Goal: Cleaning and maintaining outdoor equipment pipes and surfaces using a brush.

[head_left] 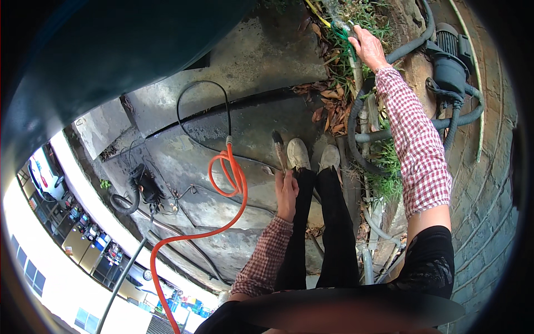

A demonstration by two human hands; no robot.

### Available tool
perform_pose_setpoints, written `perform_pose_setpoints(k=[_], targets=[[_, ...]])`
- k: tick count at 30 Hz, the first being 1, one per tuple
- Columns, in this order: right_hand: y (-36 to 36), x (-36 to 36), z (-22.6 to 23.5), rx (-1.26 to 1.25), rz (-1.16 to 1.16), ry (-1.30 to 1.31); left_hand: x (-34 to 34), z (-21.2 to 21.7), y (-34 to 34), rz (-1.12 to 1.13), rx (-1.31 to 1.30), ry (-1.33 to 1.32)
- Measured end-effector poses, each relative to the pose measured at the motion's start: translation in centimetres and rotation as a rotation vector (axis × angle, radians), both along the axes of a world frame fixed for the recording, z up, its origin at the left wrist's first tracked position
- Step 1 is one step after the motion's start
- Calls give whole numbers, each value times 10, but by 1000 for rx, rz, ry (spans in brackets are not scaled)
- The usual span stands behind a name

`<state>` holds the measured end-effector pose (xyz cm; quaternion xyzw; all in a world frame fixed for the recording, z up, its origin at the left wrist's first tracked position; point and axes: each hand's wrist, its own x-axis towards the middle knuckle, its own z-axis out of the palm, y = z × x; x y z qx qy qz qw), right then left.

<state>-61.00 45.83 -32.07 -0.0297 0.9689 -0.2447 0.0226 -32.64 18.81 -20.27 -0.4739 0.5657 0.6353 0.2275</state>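
Observation:
My left hand [286, 195] is closed around the wooden handle of a brush [278, 146]. Its dark bristles point away from me, above the ground just left of my shoes. My right hand [369, 49] reaches far out to the upper right. Its thumb and fingers are at a small metal tap [346, 26] with green cord or strip wrapped about it. The tap stands on an upright pale pipe [356, 69] among green plants. A whitish blur, perhaps water, shows just beyond the tap. Checked sleeves cover both my forearms.
An orange hose [236, 192] joined to a thin black hose loops across the concrete slabs [267, 61]. A motor pump [448, 69] with thick grey hoses [384, 135] stands at right by a brick wall [478, 222]. A dark pump [149, 186] lies left. A large dark curved surface [122, 50] fills the upper left.

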Motion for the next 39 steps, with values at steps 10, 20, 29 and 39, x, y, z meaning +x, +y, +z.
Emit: perform_pose_setpoints(k=[10, 20, 29, 39], targets=[[-18, 72, 46, -475, -558, -52, -186, -69, 52, -475, -250, 329], [-218, 350, 115, -1054, -751, -523, -346, -100, 92, -1195, -831, 560], [-229, 332, 89, -1108, -906, -449, -368, -81, 82, -1144, -458, 564], [-222, 337, 68, -1117, -1054, -434, -366, -46, 77, -1225, -393, 512]])
